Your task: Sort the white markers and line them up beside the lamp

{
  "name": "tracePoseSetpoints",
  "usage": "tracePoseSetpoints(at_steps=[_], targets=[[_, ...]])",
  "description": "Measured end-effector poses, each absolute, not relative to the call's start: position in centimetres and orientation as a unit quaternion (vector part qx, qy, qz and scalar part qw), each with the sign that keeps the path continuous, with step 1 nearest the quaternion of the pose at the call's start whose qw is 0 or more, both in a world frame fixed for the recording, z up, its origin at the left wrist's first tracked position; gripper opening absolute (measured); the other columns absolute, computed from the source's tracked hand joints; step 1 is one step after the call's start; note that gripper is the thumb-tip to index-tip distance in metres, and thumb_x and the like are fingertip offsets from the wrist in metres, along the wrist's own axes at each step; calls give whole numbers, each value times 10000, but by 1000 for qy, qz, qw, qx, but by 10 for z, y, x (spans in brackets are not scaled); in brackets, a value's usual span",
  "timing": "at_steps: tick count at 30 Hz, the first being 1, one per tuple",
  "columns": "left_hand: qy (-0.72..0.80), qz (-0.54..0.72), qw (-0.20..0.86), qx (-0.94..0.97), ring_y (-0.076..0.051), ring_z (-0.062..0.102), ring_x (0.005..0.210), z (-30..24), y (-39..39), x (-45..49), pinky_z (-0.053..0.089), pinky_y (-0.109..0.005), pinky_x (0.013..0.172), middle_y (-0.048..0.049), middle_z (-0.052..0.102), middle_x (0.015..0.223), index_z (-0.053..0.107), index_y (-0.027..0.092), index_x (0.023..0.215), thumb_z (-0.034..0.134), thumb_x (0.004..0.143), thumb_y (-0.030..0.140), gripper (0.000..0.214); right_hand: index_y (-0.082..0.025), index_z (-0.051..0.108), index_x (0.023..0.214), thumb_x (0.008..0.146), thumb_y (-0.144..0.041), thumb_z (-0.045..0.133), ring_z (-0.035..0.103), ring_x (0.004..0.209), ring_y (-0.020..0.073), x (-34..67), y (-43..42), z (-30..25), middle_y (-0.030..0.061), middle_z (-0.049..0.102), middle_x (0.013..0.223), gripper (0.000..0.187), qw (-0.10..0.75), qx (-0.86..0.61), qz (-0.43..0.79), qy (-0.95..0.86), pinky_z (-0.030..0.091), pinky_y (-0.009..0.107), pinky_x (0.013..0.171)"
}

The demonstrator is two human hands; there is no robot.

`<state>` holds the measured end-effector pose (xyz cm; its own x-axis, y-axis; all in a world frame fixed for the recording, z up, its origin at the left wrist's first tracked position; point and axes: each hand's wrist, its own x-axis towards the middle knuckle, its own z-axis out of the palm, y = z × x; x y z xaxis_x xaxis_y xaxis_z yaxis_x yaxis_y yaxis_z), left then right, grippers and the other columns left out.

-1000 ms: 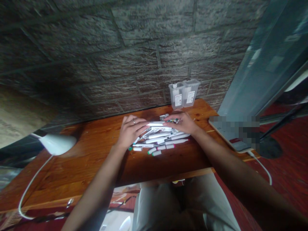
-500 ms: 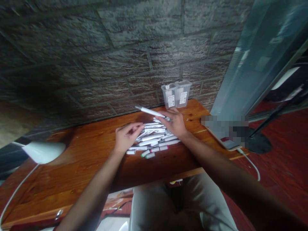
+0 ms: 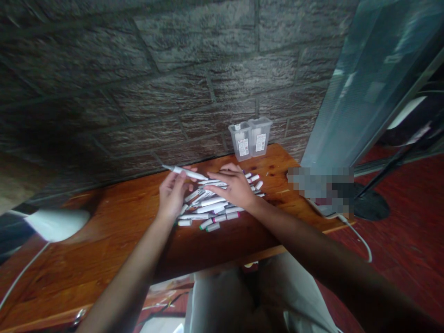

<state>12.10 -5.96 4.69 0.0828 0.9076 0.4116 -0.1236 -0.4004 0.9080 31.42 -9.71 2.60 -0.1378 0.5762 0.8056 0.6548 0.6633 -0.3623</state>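
White marker [image 3: 190, 173], seen from your head camera, is held up above the back left edge of a loose pile of markers [image 3: 211, 203]. Your left hand [image 3: 177, 185] is clamped on it, thumb against the barrel. The marker slants, its grey, narrow end up and to the left, its other end reaching toward your right hand [image 3: 215, 181]. That hand is over the pile, its thumb and fingers apart, the fingertips just beside the marker's lower end; whether they touch it, you cannot tell.

The pile is spread on a brown wooden tabletop [image 3: 118, 240]. Along its near side lie short pieces with coloured ends, among them a green-ended piece [image 3: 212, 227] and a pink-ended piece [image 3: 232, 216].

Behind your right hand, 2 clear plastic containers [image 3: 242, 147] stand upright side by side at the back, near a grey brick wall [image 3: 173, 69]; each has a white printed label. Far to the left is a white cone-shaped lamp [image 3: 65, 224] with a white cord [image 3: 24, 273]. At the right end a white cable [image 3: 360, 238] hangs down past the edge, above a red floor [image 3: 402, 259].
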Motion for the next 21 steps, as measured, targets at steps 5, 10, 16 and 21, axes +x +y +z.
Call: tracePoseSetpoints(at_steps=[5,10,16,21], targets=[[458,609,307,570,-91,513,512,51,-28,59,393,-204,484,-5,650,659,684,155,829,643,789,487,337,-213,758,895,904,-457,570,634,836,188,343,-91,31,37,750,855,308,575,-485,-6,-659,453,320,842],[654,273,85,700,-178,622,637,38,-16,3,402,-248,579,-25,662,611,701,191,703,612,758,561,384,-184,745,756,919,-504,502,654,760,204,377,-86,29,66,724,750,433,578,-573,-31,-580,456,307,754],[736,79,35,671,-249,679,857,34,-19,-1,434,-277,650,-65,734,814,749,262,848,458,791,686,517,-166,739,735,900,-566,479,637,684,219,380,-84,24,98,687,672,505,536,-617,-25,-575,436,313,658],[767,59,52,637,-292,671,940,38,-24,1,464,-311,693,-98,737,907,756,258,889,469,762,716,556,-169,754,737,904,-592,446,635,640,200,374,-86,24,75,688,637,550,519,-612,-3,-597,428,292,624]])
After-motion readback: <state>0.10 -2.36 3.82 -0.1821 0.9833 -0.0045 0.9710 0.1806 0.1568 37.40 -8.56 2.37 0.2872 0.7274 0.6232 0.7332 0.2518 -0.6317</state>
